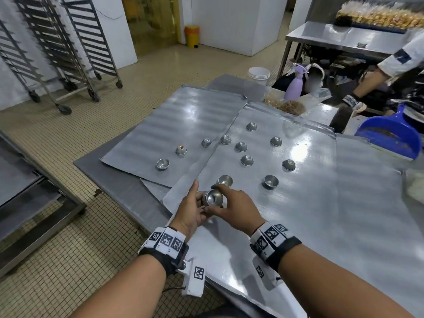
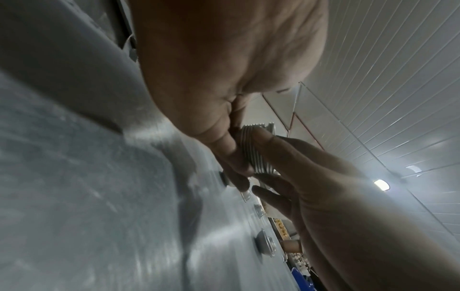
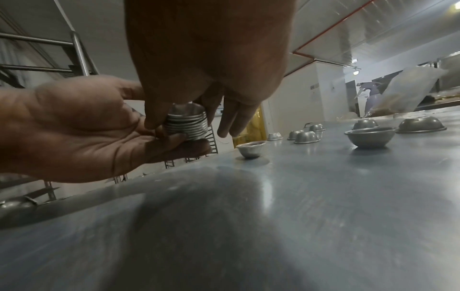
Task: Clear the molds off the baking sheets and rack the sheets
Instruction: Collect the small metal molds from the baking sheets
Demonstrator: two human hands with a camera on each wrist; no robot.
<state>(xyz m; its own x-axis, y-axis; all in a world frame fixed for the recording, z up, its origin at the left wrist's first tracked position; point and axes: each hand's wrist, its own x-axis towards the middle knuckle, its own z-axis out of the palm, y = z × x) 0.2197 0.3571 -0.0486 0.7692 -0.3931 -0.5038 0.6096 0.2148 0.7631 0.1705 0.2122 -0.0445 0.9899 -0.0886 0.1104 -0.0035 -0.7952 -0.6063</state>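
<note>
A stack of nested small metal molds (image 1: 213, 198) is held between both hands just above the near left corner of the right baking sheet (image 1: 321, 214). My left hand (image 1: 191, 210) cradles the stack (image 3: 186, 126) from below, fingers curled under it, thumb up. My right hand (image 1: 229, 203) pinches it from above and the side (image 2: 254, 151). Several loose molds lie on the sheets, some upright, some upside down. The nearest upright mold (image 1: 225, 180) sits just beyond the hands. A second baking sheet (image 1: 165, 120) at the left carries three molds, one with crumbs (image 1: 181, 149).
Wheeled sheet racks (image 1: 68, 47) stand at the back left across the tiled floor. A blue dustpan (image 1: 390, 136), a purple spray bottle (image 1: 294, 84) and a bag of crumbs (image 1: 291, 106) sit at the table's far right. Another person's arm (image 1: 371, 81) reaches in there.
</note>
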